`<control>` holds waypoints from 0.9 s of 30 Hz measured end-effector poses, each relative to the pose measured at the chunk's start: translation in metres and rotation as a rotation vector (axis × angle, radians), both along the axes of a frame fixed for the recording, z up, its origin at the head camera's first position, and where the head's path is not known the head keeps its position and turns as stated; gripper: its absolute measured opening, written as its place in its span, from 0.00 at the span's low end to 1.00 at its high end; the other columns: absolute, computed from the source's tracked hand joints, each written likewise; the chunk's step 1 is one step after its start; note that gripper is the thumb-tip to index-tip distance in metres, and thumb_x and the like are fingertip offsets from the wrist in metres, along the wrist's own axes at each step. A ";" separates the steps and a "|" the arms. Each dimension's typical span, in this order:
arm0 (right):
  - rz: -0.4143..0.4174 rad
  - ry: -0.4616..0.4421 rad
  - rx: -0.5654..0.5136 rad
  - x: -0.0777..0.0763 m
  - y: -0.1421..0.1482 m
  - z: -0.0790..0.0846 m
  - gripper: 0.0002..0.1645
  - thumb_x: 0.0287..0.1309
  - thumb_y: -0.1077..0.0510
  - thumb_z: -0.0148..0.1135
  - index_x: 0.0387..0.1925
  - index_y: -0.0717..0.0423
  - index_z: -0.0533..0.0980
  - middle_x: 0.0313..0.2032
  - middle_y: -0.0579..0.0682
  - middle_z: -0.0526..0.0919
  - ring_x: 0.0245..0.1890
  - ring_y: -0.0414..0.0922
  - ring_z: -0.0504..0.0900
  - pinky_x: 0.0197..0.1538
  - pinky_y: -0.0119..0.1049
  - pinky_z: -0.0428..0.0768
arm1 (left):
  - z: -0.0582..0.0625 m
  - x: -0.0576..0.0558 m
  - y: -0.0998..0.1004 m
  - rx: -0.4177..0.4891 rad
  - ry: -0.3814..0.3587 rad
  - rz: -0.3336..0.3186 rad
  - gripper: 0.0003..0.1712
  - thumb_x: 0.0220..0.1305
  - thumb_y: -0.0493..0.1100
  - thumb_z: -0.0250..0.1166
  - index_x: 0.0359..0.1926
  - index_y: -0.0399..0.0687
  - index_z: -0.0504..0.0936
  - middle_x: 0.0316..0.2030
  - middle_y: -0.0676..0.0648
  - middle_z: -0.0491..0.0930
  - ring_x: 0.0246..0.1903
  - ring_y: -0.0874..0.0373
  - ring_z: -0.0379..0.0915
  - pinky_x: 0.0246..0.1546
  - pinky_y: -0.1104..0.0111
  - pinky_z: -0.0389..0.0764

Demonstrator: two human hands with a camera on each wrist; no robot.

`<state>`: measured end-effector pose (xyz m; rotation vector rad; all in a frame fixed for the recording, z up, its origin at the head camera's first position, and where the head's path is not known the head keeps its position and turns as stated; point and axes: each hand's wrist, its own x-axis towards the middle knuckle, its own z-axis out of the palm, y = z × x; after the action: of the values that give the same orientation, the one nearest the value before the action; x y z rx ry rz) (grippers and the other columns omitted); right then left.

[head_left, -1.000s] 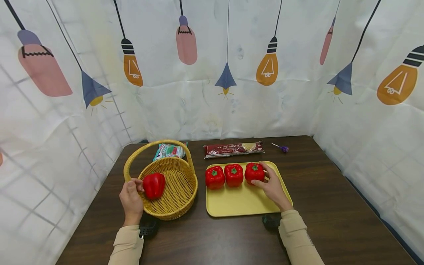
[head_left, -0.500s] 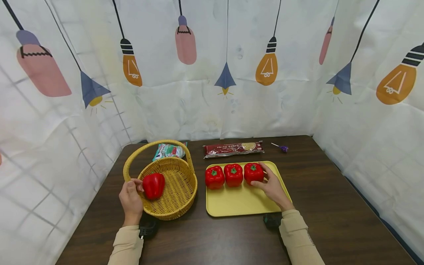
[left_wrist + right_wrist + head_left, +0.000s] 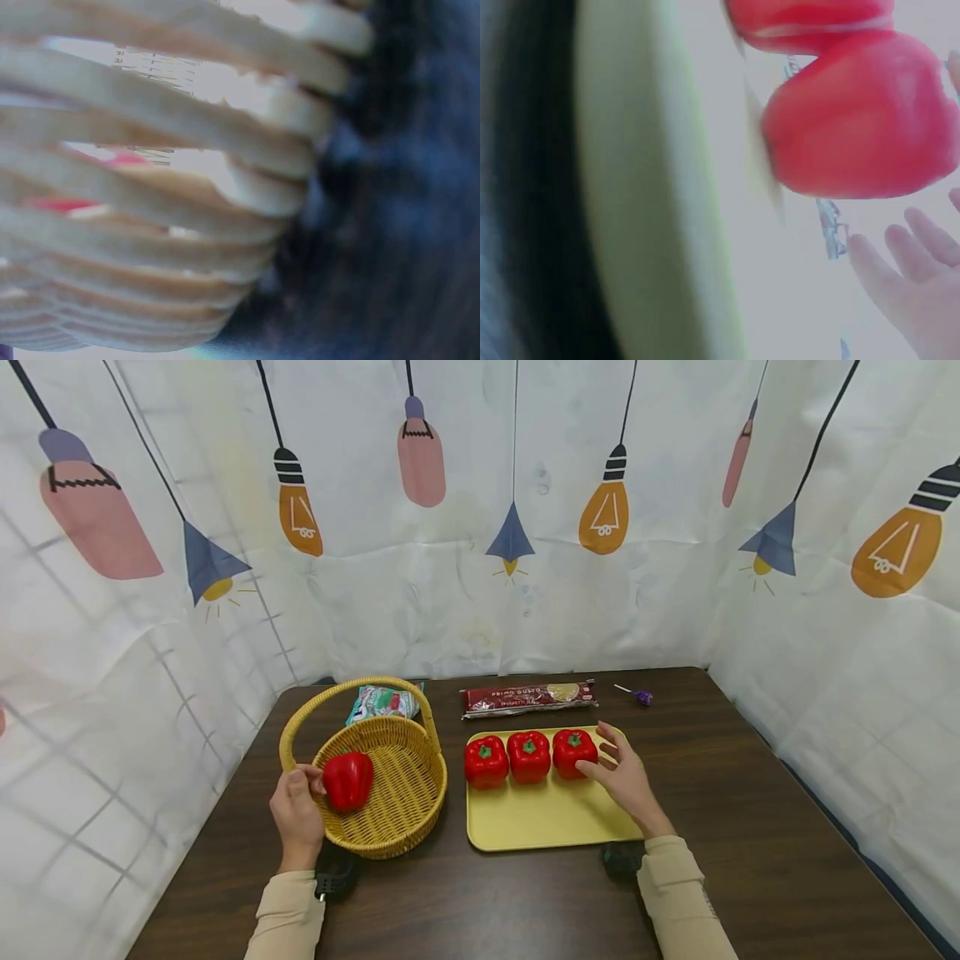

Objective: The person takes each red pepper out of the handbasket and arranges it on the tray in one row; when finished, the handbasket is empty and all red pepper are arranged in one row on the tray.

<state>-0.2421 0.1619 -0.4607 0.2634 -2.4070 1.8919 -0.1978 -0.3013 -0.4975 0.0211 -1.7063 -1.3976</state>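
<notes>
My left hand point(image 3: 297, 817) grips the left side of a yellow wicker basket point(image 3: 401, 785), where the arched handle meets the rim. A red bell pepper point(image 3: 348, 781) lies on its side in that basket, close to my fingers. The basket's woven wall point(image 3: 150, 214) fills much of the left wrist view. On a yellow tray point(image 3: 525, 821), three red bell peppers stand in a row: left point(image 3: 486, 762), middle point(image 3: 529, 757) and right point(image 3: 573, 752). Beside the right pepper, my right hand point(image 3: 628, 785) has its fingers spread; a gap shows between them in the right wrist view.
Behind the tray lies a dark red spaghetti packet point(image 3: 528, 697), with a purple lollipop point(image 3: 642, 697) to its right. A colourful plastic packet point(image 3: 382, 702) is partly hidden behind the basket handle. White patterned curtains point(image 3: 450, 610) surround the dark wooden table point(image 3: 480, 910).
My right hand has let go of the right pepper and drawn back slightly to the right, its fingers opening. The pepper stays on the tray. My left hand has not moved.
</notes>
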 end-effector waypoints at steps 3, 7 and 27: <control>-0.081 0.054 -0.018 0.004 0.001 0.006 0.37 0.63 0.62 0.63 0.69 0.65 0.60 0.67 0.68 0.63 0.65 0.66 0.64 0.66 0.57 0.64 | 0.000 0.000 0.001 -0.001 -0.005 -0.005 0.25 0.77 0.42 0.43 0.33 0.22 0.74 0.20 0.42 0.68 0.22 0.61 0.65 0.28 0.77 0.69; -0.177 0.146 -0.100 0.004 -0.001 0.004 0.29 0.65 0.63 0.60 0.65 0.66 0.66 0.62 0.66 0.71 0.61 0.61 0.69 0.62 0.37 0.72 | -0.001 0.001 0.001 -0.005 -0.010 -0.007 0.24 0.77 0.41 0.43 0.33 0.22 0.74 0.21 0.42 0.68 0.22 0.61 0.65 0.28 0.76 0.69; 0.322 0.265 -0.083 0.051 -0.148 0.038 0.16 0.62 0.66 0.61 0.51 0.69 0.75 0.48 0.65 0.81 0.47 0.58 0.81 0.51 0.43 0.80 | -0.001 0.001 0.000 0.012 0.005 -0.024 0.25 0.77 0.41 0.43 0.33 0.21 0.74 0.21 0.39 0.68 0.22 0.60 0.66 0.30 0.77 0.70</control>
<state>-0.1908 0.0138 -0.4228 0.8820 -2.2089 1.9222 -0.1970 -0.3010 -0.4980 0.0033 -1.6996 -1.4243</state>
